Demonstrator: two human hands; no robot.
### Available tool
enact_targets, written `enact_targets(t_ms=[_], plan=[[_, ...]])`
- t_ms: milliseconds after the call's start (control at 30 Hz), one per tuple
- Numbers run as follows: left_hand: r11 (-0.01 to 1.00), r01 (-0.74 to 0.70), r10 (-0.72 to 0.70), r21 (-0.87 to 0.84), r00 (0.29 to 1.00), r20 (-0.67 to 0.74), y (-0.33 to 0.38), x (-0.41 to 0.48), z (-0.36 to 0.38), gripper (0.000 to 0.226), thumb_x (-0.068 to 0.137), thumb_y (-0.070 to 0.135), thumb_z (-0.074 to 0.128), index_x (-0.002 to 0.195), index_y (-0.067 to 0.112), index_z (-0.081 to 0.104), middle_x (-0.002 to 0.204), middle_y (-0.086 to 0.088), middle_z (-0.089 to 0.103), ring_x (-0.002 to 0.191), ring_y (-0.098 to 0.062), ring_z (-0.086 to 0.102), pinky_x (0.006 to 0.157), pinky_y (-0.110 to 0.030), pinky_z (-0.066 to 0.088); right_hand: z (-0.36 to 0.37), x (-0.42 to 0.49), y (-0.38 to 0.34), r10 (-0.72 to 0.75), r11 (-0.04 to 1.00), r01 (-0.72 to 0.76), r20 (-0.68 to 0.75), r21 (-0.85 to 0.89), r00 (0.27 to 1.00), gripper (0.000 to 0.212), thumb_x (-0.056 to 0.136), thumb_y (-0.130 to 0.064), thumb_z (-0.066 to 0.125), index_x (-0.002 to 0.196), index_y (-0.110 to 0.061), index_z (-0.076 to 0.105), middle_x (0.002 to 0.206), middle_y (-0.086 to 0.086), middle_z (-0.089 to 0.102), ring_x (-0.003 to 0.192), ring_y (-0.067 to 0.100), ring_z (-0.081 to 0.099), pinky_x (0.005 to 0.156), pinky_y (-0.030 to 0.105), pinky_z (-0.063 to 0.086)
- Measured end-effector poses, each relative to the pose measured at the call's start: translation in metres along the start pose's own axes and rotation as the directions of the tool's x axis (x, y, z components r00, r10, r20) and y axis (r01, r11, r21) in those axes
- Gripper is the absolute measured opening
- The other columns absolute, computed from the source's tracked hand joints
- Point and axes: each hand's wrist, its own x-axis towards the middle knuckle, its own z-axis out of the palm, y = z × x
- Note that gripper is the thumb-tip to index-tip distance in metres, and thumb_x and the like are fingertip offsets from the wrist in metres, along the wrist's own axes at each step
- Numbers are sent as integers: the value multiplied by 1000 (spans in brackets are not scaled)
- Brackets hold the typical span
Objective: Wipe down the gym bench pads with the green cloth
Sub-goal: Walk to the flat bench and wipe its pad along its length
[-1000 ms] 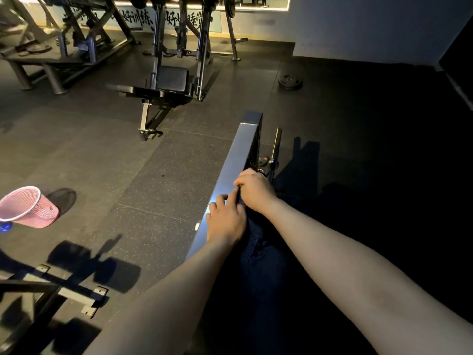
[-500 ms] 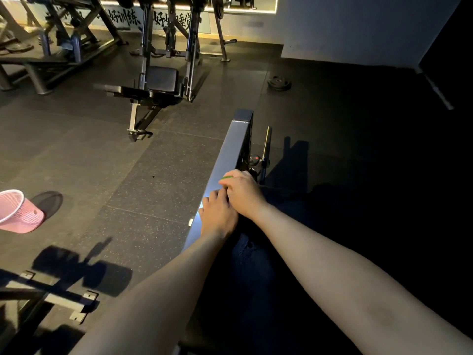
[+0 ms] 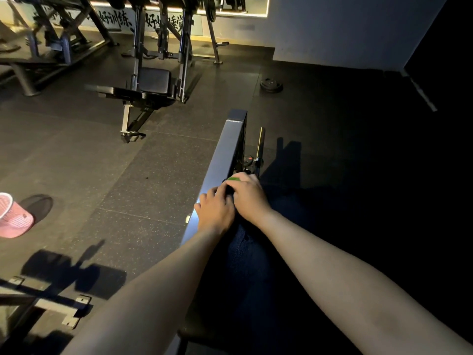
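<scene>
The right hand (image 3: pixel 249 198) clamps the green cloth (image 3: pixel 233 179) on the gym bench pad (image 3: pixel 220 160) edge to wipe it, while the left hand (image 3: pixel 215 211), touching alongside, lies flat, apparently bracing.

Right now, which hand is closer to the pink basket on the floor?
Left. The left hand rests on the bench edge, on the side toward the pink basket; the right hand sits just past it, farther away, holding the green cloth.
</scene>
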Motion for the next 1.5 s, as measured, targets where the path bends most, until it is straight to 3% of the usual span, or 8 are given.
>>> enact_targets(t_ms=[267, 500, 600, 833, 933, 1133, 1367, 1500], plan=[[998, -37, 37, 60, 999, -5, -1, 0, 3, 49, 101, 32, 33, 150, 36, 35, 150, -3, 41, 132, -29, 33, 110, -45, 21, -35, -28, 67, 290, 932, -338, -295, -128, 911, 39, 86, 12, 44, 114, -1, 68, 120, 13, 56, 109, 31, 44, 92, 33, 39], [999, -26, 26, 25, 1000, -12, -2, 2, 2, 42, 101, 32, 36, 143, 33, 42, 146, -4, 45, 127, -30, 36, 104, -45, 25, 2, -8, -10, 51, 999, -50, -56, 19, 997, 40, 87, 2, 49, 119, -8, 69, 130, 11, 57, 116, 31, 43, 97, 22, 28], [999, -36, 36, 34, 999, -21, -3, 0, 3, 44, 101, 29, 37, 144, 34, 42, 148, -2, 43, 129, -31, 35, 106, -46, 24, -8, -8, 9, -39, 999, 39, -8, -34, 999, 43, 88, 3, 47, 124, -11, 67, 128, 9, 58, 115, 30, 46, 102, 33, 37], [996, -55, 54, 67, 998, 17, -4, 1, 3, 48, 102, 33, 34, 149, 38, 36, 152, -3, 37, 135, -29, 30, 112, -47, 20, -38, -27, 71, 289, 921, -347, -287, -178, 913, 40, 86, 9, 46, 119, -3, 65, 123, 14, 54, 110, 32, 43, 91, 38, 43], [998, -43, 42, 55, 999, 14, -3, 2, 4, 49, 101, 32, 36, 150, 37, 36, 152, -2, 37, 135, -29, 30, 112, -46, 21, -26, -21, 44, 281, 945, -313, -256, -94, 925, 44, 84, 11, 43, 119, -2, 67, 124, 16, 56, 107, 35, 44, 90, 34, 36], [999, 12, -13, -53, 1000, -16, -3, 5, 3, 45, 100, 29, 39, 145, 31, 43, 149, -2, 43, 130, -31, 35, 107, -45, 26, -3, -13, 2, -51, 998, 50, -40, -24, 998, 38, 92, -1, 48, 124, -10, 67, 127, 9, 60, 111, 30, 48, 99, 30, 36], [1000, -11, 11, -24, 1000, -1, -6, 10, 6, 49, 101, 30, 39, 150, 29, 37, 150, -3, 41, 132, -31, 33, 108, -48, 28, -38, -11, 76, 308, 928, -350, -263, -130, 914, 36, 90, 5, 45, 118, -4, 64, 122, 13, 53, 108, 30, 43, 90, 34, 40], [999, -3, 3, -36, 1000, -2, -4, 10, 6, 50, 100, 28, 39, 150, 29, 38, 150, -5, 41, 130, -32, 34, 109, -45, 29, -24, -1, 48, 260, 956, -284, -240, -72, 935, 45, 83, 12, 45, 117, -5, 69, 122, 17, 58, 104, 37, 47, 89, 37, 38]])
